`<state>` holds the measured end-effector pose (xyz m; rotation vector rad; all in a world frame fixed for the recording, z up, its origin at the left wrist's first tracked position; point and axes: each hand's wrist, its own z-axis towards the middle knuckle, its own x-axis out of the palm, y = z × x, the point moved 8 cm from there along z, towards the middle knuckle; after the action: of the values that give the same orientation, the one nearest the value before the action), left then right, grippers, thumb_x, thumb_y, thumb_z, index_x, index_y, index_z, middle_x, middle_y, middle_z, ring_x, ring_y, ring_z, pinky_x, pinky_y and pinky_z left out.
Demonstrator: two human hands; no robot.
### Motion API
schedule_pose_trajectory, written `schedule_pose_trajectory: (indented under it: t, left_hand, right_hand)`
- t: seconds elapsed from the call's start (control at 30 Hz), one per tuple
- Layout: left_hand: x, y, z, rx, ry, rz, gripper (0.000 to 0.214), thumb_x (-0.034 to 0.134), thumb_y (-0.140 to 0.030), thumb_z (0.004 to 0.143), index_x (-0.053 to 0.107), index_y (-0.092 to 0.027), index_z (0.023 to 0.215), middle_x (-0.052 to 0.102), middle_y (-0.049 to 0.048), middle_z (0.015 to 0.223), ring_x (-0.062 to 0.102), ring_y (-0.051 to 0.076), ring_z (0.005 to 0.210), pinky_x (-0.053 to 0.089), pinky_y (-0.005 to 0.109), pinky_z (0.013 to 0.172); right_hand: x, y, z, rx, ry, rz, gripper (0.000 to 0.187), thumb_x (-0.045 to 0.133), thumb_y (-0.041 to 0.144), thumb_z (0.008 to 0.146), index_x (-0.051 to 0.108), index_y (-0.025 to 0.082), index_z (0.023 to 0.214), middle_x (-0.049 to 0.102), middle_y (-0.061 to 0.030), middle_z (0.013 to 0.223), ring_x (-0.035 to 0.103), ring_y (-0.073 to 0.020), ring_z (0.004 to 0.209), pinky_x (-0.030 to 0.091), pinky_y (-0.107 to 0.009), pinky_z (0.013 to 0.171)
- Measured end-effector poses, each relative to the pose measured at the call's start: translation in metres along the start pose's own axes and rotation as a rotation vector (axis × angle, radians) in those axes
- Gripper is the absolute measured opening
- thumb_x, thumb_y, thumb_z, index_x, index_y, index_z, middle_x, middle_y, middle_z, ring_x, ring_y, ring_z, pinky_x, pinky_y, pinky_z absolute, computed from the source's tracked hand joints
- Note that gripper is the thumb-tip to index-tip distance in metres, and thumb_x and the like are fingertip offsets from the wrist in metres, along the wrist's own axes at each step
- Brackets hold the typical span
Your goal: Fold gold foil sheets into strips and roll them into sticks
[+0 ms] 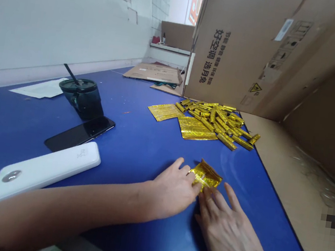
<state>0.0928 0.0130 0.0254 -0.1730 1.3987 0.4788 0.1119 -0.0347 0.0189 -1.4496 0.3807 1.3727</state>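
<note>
Keep the near edge straight with even pressure, bare left hand (pixel 174 189) and right hand (pixel 222 224) touching the small shiny-gold foil sheet (pixel 206 173), left's two o'clock on the flat blue surface (pixel 135 150), pinch impossible to tell.

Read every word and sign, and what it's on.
"好空调 选月兔": cardboard box.
"节能 静音 健康 环保 智能": same box, smaller.
Yellow warning triangle: same box.
Box's white label, symbols, triangle's caption: too small.
White device's mark, orange sign: blurred.
</note>
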Motion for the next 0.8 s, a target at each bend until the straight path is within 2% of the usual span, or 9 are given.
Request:
schedule_pose_trajectory:
  t: [0.2, 0.33, 0.43, 0.53, 0.63, 0.73, 0.8]
  left_hand:
    - [0.000, -0.001, -0.008, 0.002, 0.067, 0.021, 0.032, 0.049, -0.040, 0.077, 0.052, -0.020, 0.102, 0.060, 0.0104, 0.093, 0.051, 0.026, 0.090, 0.019, 0.047, 0.091]
    - [0.001, 0.004, -0.013, 0.028, 0.106, -0.055, 0.050, 0.053, -0.051, 0.070, 0.047, -0.023, 0.111, 0.053, 0.0148, 0.110, 0.047, 0.031, 0.100, 0.020, 0.052, 0.089]
    - [0.002, 0.006, -0.015, 0.057, 0.146, -0.121, 0.059, 0.054, -0.055, 0.067, 0.044, -0.023, 0.115, 0.047, 0.0180, 0.118, 0.043, 0.035, 0.107, 0.020, 0.056, 0.088]
    - [0.002, 0.007, -0.015, 0.056, 0.165, -0.160, 0.062, 0.056, -0.054, 0.066, 0.043, -0.021, 0.117, 0.045, 0.0203, 0.119, 0.040, 0.036, 0.110, 0.020, 0.058, 0.087]
    - [0.001, 0.008, -0.016, 0.053, 0.175, -0.186, 0.061, 0.057, -0.053, 0.066, 0.044, -0.021, 0.117, 0.044, 0.0200, 0.120, 0.039, 0.035, 0.111, 0.020, 0.058, 0.088]
    - [0.000, 0.008, -0.016, 0.067, 0.192, -0.205, 0.061, 0.056, -0.053, 0.067, 0.043, -0.022, 0.117, 0.043, 0.0196, 0.122, 0.037, 0.035, 0.113, 0.020, 0.059, 0.088]
    - [0.000, 0.008, -0.017, 0.076, 0.206, -0.218, 0.062, 0.055, -0.053, 0.067, 0.041, -0.022, 0.119, 0.041, 0.0201, 0.123, 0.036, 0.035, 0.114, 0.019, 0.059, 0.088]
  right_hand:
    - [-0.006, 0.006, -0.002, 0.005, -0.086, 0.068, 0.030, 0.047, 0.019, 0.071, 0.063, 0.009, 0.095, 0.065, -0.0160, 0.095, 0.059, -0.0287, 0.086, 0.040, -0.048, 0.084]
    - [-0.015, 0.001, -0.001, -0.026, -0.057, 0.223, 0.028, 0.049, 0.025, 0.073, 0.063, 0.011, 0.093, 0.066, -0.0149, 0.092, 0.061, -0.0277, 0.080, 0.046, -0.044, 0.075]
    - [-0.019, -0.016, 0.000, -0.007, 0.023, 0.494, 0.022, 0.042, 0.026, 0.081, 0.063, 0.021, 0.083, 0.068, -0.0056, 0.081, 0.062, -0.0185, 0.069, 0.050, -0.031, 0.065]
    - [-0.026, -0.061, -0.004, 0.193, -0.193, 0.565, 0.023, 0.039, 0.024, 0.083, 0.061, 0.020, 0.087, 0.067, -0.0064, 0.081, 0.061, -0.0170, 0.070, 0.048, -0.029, 0.066]
    - [-0.001, -0.094, -0.008, 0.370, -0.233, 0.497, 0.027, 0.036, 0.022, 0.084, 0.058, 0.019, 0.099, 0.065, -0.0084, 0.095, 0.059, -0.0204, 0.087, 0.046, -0.035, 0.076]
    - [0.035, -0.086, -0.002, 0.241, -0.059, 0.529, 0.033, 0.034, 0.019, 0.085, 0.051, 0.017, 0.113, 0.055, -0.0079, 0.116, 0.045, -0.0227, 0.111, 0.037, -0.045, 0.090]
    - [0.051, -0.075, 0.001, 0.166, 0.030, 0.562, 0.036, 0.034, 0.018, 0.085, 0.046, 0.016, 0.119, 0.048, -0.0080, 0.123, 0.039, -0.0219, 0.116, 0.034, -0.047, 0.093]
